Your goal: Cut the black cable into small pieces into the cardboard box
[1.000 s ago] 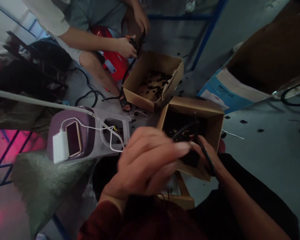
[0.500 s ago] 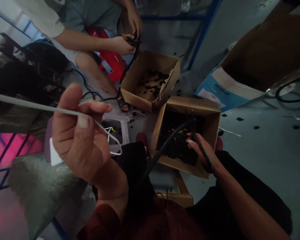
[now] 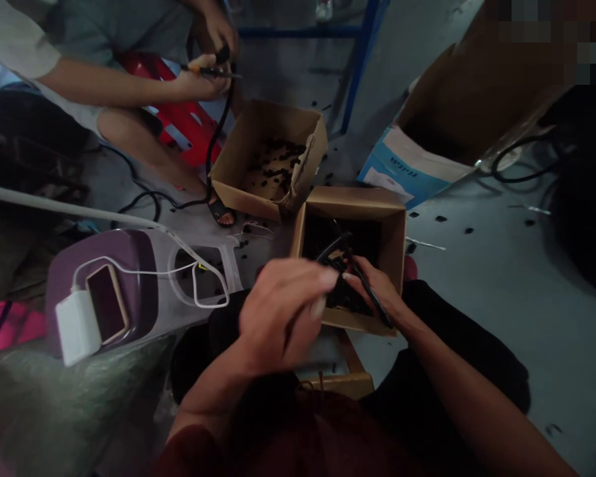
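My right hand is closed around black-handled pliers, over an open cardboard box with dark pieces inside. Just left of the tool's jaws is the end of a black ribbed tube. The rest of the tube is hidden behind my left hand. That hand is blurred, with thumb and fingers pressed together close to the tube. What lies between its fingertips I cannot make out. A white cable runs in from the left edge and loops near my left knee.
A purple stool at left bears a phone and a white block. Across from me, a co-worker's hands hold an orange-handled tool and black tube above another box. A blue-and-white carton stands right.
My left hand has left the white cable and swung right and down to beside the ribbed tube. The view has turned right. My right hand still grips the pliers over the box.
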Tool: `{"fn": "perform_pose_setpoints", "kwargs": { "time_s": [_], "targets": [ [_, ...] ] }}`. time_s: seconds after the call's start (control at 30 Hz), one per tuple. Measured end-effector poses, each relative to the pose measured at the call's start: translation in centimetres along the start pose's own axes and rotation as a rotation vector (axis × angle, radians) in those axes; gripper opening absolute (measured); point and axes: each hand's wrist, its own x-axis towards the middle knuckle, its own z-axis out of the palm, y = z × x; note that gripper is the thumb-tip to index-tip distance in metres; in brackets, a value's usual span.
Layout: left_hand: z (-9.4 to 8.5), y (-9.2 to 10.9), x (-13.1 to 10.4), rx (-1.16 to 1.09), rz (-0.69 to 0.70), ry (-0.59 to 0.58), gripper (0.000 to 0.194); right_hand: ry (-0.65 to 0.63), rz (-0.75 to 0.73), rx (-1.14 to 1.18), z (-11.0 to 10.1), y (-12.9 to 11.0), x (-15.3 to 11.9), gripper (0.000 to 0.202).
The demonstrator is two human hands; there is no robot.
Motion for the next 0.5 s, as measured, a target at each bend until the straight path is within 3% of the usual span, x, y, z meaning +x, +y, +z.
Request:
{"fn": "perform_pose_setpoints", "kwargs": {
  "time_s": [0.03, 0.07, 0.17, 0.23, 0.37, 0.5],
  "targets": [
    [1.3, -1.2, 0.5, -0.046, -0.029, -0.015, 0.02, 0.002, 0.002, -0.001, 0.0, 0.1, 0.0, 0.04],
    [2.6, -2.6, 1.0, -0.072, -0.142, -0.049, 0.018, 0.005, 0.007, -0.003, 0.0, 0.1, 0.0, 0.04],
    [6.1, -7.0, 1.6, -0.182, -0.565, -0.133, 0.019, 0.002, 0.008, -0.01, -0.1, 0.2, 0.0, 0.039],
    [7.3, -9.2, 1.3, -0.308, -0.807, -0.223, 0.019, -0.009, -0.009, -0.026, -0.1, 0.2, 0.0, 0.04],
    [7.6, -10.6, 0.6, -0.805, -1.132, -0.508, 0.027, 0.0, -0.036, -0.081, 0.0, 0.6, 0.1, 0.043],
    [7.5, -10.7, 0.8, -1.086, -1.206, -0.582, 0.028, -0.005, -0.055, -0.12, 0.1, 1.1, 0.4, 0.044]
  ]
}}
